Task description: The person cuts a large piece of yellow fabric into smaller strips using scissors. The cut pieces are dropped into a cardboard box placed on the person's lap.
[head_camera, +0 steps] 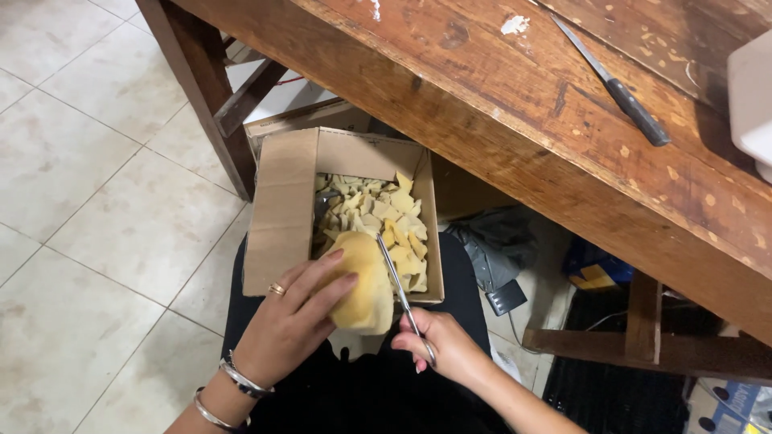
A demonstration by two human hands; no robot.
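My left hand (293,321), with a ring and bracelets, grips a rounded yellow sponge-like lump (363,281) over the near edge of a cardboard box (281,213). My right hand (446,345) holds metal scissors (400,285), their blades pointing up along the lump's right side. The box rests on my lap and holds several pale yellow cut pieces (386,213).
A worn wooden table (515,104) stands ahead, with a black-handled knife (615,84) and a white container (752,100) on it. Under it lie a dark bag (494,241), a second cardboard box (305,116) and clutter. The tiled floor (88,201) spreads to the left.
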